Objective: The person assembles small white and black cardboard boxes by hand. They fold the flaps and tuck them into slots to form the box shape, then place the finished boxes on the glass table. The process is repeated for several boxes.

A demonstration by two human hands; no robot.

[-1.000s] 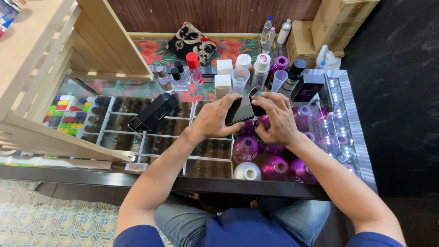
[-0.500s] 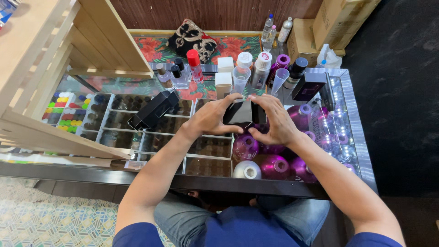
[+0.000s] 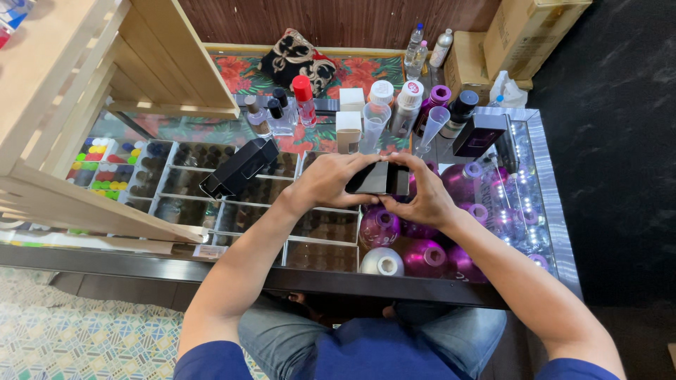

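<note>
Both my hands hold a small dark flat box [image 3: 380,179] above the glass counter [image 3: 317,243]. My left hand [image 3: 331,181] grips its left end with fingers over the top edge. My right hand [image 3: 422,197] cups its right end from below and behind. Purple round bottles [image 3: 380,226] and one silver round bottle [image 3: 381,262] stand on the counter just beneath my hands. A black open box [image 3: 239,167] lies on the glass to the left of my left hand.
Spray bottles, white boxes, clear plastic cups and funnels [image 3: 373,119] stand in a row behind my hands. A dark purple box [image 3: 480,134] sits at the right. Wooden shelving [image 3: 91,105] rises at the left. Cardboard cartons [image 3: 521,32] stand at back right.
Both hands have kept hold of the dark box and shifted it slightly; the left fingers now lie further over its top edge.
</note>
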